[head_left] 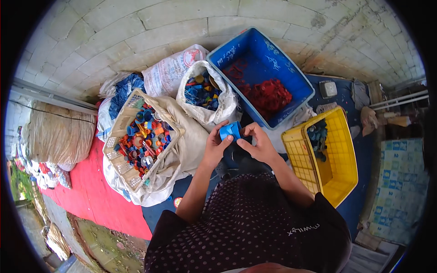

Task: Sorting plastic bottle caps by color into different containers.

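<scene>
Pale paving blocks (150,27) fill the upper background, and the sorting is done low on the ground, where a red mat (91,195) lies to the left and a dark blue mat (359,200) to the right. A blue plastic cap (230,131) is held between both hands in front of the body, just below the white sack (214,111) of mixed caps. The left hand (215,144) is closed around the cap's left side with the fingers wrapped over it, and the right hand (257,144) is pinched on its right edge with thumb and fingertips. For the step in hand, which appears to be the working apart or checking of the cap, a firm hold by the left hand is called for while the picking is done by the right fingertips, and the piece is best kept over the open containers so that nothing dropped is lost. A blue crate (291,79) with red caps (268,95) is set beyond the hands, and a yellow crate (341,150) with a few dark blue caps (317,135) is placed at the right. A beige basket (119,136) of mixed coloured caps is propped in a cloth sack on the left. Further bags are heaped behind it, and a patterned blue-and-white sheet (400,186) is seen at the far right.
</scene>
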`<state>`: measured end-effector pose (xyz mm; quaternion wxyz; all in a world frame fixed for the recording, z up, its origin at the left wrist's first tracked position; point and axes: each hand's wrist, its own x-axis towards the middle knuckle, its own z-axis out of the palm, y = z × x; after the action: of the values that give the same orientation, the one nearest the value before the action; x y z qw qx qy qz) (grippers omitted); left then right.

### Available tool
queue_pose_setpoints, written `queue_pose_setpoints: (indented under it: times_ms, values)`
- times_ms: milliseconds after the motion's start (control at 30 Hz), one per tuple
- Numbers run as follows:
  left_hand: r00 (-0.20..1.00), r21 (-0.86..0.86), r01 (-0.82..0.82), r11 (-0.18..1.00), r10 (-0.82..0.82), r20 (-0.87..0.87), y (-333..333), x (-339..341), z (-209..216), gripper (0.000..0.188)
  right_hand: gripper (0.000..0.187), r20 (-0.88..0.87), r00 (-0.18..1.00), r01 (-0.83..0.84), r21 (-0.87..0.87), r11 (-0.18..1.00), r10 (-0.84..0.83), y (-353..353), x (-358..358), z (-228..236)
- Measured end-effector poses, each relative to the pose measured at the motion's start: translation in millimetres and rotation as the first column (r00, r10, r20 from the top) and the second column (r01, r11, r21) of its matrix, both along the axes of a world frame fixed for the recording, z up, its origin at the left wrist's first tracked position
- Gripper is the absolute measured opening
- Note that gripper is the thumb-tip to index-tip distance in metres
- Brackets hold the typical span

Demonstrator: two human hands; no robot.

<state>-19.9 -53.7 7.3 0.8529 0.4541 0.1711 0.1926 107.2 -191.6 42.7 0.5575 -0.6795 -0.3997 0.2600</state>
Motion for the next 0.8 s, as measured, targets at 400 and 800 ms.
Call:
queue_pose_setpoints:
  times_ms: [400, 800]
  values:
    - [0.958, -0.012, 0.272, 0.962, -0.272, -0.091, -98.3, 5.9, 0.0, 0.047, 0.022, 0.090, 0.934, 0.343, 0.042, 0.938, -0.346, -114.5, -52.3, -1.2]
    - [0.883, 0.066, 0.441, 0.895, -0.420, -0.208, -238.9, 72.1, 12.2, 0.047, 0.022, 0.145, 0.878, 0.441, 0.122, 0.889, -0.456, -272.4, -8.3, 0.5]
